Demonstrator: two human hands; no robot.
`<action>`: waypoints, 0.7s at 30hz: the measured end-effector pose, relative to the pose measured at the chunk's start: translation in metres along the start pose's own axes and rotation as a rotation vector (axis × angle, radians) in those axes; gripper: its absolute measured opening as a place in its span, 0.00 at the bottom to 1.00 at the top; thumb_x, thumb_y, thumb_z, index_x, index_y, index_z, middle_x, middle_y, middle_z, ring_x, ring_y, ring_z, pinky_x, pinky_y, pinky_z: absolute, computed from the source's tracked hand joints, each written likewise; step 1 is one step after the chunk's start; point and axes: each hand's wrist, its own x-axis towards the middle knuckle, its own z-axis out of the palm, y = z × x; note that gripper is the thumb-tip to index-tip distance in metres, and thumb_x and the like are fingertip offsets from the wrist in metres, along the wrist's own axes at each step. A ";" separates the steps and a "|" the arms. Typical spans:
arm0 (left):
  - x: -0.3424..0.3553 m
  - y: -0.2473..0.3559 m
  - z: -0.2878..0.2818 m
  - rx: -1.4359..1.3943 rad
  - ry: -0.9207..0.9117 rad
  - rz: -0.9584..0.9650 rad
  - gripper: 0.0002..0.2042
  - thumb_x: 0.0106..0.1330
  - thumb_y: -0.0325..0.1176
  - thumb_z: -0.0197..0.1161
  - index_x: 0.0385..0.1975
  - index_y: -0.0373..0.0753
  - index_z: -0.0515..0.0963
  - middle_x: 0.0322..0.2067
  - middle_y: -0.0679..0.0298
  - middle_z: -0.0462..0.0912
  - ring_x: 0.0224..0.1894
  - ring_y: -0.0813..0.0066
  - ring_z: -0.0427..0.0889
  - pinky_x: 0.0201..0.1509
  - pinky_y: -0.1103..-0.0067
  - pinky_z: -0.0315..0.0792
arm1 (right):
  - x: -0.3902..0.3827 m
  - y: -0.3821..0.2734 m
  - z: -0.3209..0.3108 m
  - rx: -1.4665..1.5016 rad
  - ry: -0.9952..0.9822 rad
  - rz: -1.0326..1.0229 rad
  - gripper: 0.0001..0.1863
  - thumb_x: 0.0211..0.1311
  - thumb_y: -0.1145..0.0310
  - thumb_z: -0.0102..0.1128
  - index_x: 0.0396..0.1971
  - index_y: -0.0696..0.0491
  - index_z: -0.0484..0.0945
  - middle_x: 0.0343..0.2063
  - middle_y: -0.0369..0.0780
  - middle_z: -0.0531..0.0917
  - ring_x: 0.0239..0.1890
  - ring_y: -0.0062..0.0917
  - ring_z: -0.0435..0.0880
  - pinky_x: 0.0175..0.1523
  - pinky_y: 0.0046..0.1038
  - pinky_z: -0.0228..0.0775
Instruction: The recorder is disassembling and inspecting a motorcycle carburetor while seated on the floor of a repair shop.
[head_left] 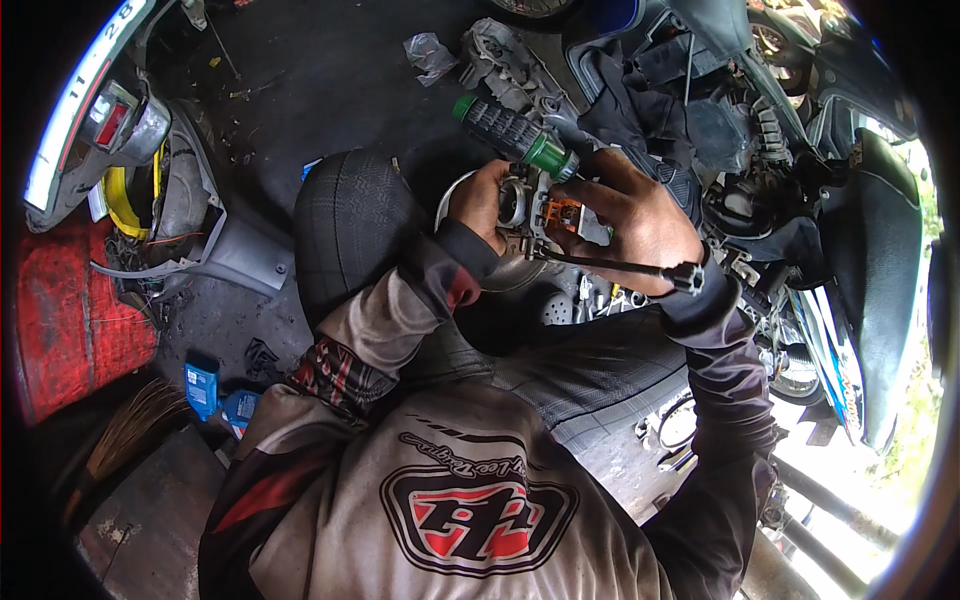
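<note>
My left hand (478,200) is closed round a metal mechanical part (514,198) with a round bore, held above my lap. My right hand (638,225) has its fingers curled over an orange component (562,213) at that part's right side; some fingertips are hidden. Just above the fingers lies a black-and-green handlebar grip (510,135). A dark cable (590,262) runs from the part toward my right wrist. Behind my left hand a round metal piece (450,195) is partly visible.
Motorcycle parts (740,140) and a black seat (880,280) crowd the right. A large casting (500,65) lies ahead. At left are body panels (230,250), a red object (70,310), blue bottles (200,385) and a straw broom (130,430). Small tools (610,295) lie near my legs.
</note>
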 end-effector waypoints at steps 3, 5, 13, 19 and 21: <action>0.000 0.001 0.000 -0.003 0.035 -0.005 0.13 0.71 0.36 0.48 0.38 0.35 0.78 0.34 0.62 0.84 0.33 0.71 0.86 0.39 0.73 0.83 | 0.002 0.001 0.000 0.004 0.008 -0.059 0.24 0.47 0.69 0.73 0.46 0.61 0.80 0.39 0.48 0.78 0.37 0.42 0.85 0.40 0.36 0.79; 0.001 0.001 0.000 -0.011 0.039 -0.015 0.13 0.71 0.36 0.47 0.38 0.35 0.78 0.34 0.62 0.84 0.34 0.71 0.86 0.39 0.73 0.83 | 0.002 -0.001 -0.001 -0.017 -0.019 -0.017 0.20 0.49 0.69 0.74 0.43 0.58 0.82 0.37 0.46 0.80 0.35 0.39 0.84 0.40 0.34 0.79; 0.013 -0.002 -0.009 -0.034 -0.014 0.022 0.14 0.68 0.37 0.48 0.36 0.35 0.79 0.32 0.58 0.85 0.31 0.64 0.87 0.38 0.65 0.84 | 0.007 -0.004 -0.022 0.036 -0.007 -0.114 0.21 0.45 0.72 0.73 0.42 0.59 0.81 0.35 0.46 0.80 0.34 0.41 0.83 0.38 0.34 0.78; 0.019 -0.002 -0.016 -0.088 -0.048 -0.013 0.14 0.68 0.36 0.48 0.35 0.35 0.80 0.31 0.58 0.85 0.32 0.64 0.87 0.38 0.64 0.84 | 0.001 -0.016 -0.059 -0.018 0.019 -0.059 0.23 0.38 0.76 0.73 0.41 0.60 0.82 0.36 0.47 0.82 0.34 0.42 0.84 0.40 0.35 0.79; 0.021 -0.001 -0.018 -0.108 -0.059 -0.011 0.14 0.68 0.36 0.49 0.36 0.35 0.80 0.31 0.58 0.85 0.32 0.63 0.87 0.39 0.64 0.84 | -0.003 -0.007 -0.064 -0.073 0.104 -0.064 0.20 0.41 0.75 0.74 0.40 0.59 0.82 0.36 0.46 0.82 0.32 0.42 0.84 0.38 0.35 0.79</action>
